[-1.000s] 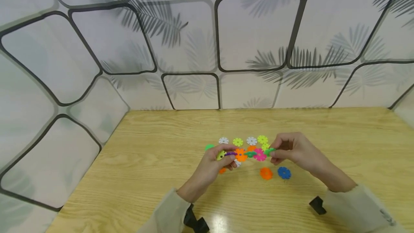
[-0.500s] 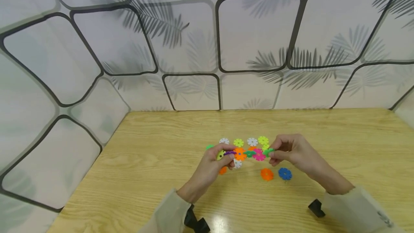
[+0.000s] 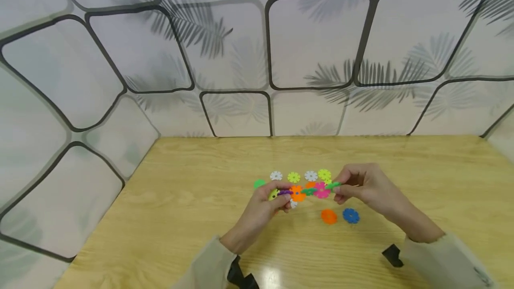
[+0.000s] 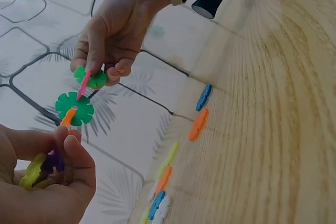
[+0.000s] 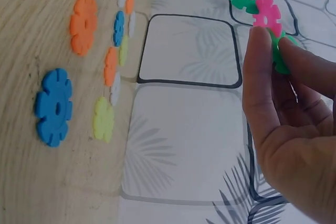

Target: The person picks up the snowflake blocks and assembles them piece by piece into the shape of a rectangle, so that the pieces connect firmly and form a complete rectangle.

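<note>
A chain of interlocking plastic flower discs stretches between the two hands above the table. My left hand (image 3: 263,206) grips its left end, fingers and thumb around the yellow disc (image 4: 32,171) and purple disc (image 4: 52,162). From there the row continues with an orange disc (image 3: 297,193), a green disc (image 4: 74,108) and a pink disc (image 3: 321,190). At the right end, my right hand (image 3: 369,191) pinches another green disc (image 5: 279,56) between thumb and index finger. The left fingers partly hide the yellow and purple discs.
Loose discs lie on the wooden table (image 3: 192,244): a blue disc (image 3: 351,216) and an orange disc (image 3: 329,216) in front, several white, yellow and other discs behind the chain. A patterned backdrop (image 3: 241,57) rises at the table's back and left.
Both hands keep their hold and stay almost in place. The green discs in the chain tilt slightly, their right sides higher. The whole head view has shifted a little.
</note>
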`<state>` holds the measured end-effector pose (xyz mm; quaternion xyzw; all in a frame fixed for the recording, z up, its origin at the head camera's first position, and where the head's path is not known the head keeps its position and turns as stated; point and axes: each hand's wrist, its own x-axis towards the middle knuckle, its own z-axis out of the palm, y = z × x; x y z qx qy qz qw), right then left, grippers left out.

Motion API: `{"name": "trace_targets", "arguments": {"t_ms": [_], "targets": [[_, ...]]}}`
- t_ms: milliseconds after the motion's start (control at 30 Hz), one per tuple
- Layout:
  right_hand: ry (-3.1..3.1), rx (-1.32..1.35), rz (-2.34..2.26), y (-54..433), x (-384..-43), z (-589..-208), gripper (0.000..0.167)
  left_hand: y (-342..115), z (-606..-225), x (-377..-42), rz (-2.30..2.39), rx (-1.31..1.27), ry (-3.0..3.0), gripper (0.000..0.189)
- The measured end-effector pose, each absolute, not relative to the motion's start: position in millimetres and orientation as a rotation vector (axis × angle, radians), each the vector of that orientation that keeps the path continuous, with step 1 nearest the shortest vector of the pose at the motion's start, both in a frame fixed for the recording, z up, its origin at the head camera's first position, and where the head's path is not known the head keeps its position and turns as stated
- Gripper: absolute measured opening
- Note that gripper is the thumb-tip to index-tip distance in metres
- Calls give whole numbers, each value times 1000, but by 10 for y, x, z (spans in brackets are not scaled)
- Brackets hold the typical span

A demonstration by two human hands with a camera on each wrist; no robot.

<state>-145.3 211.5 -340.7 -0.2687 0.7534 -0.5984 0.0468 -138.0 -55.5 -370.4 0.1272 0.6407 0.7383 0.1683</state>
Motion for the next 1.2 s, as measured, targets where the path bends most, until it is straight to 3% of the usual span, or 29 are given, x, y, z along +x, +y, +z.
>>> {"name": "trace_targets", "arguments": {"t_ms": [467, 967, 1200], "targets": [[2197, -781, -1856, 2162, -1495, -3489, 4, -577, -3652, -1411, 2180, 394, 1696, 48], [2236, -784, -1749, 2334, -1618, -3464, 8, -583, -3640, -1441, 2179, 359, 1740, 42], [2374, -569, -1614, 2397, -1828, -3495, 17, -617, -3652, -1439, 2174, 322, 1764, 42]]}}
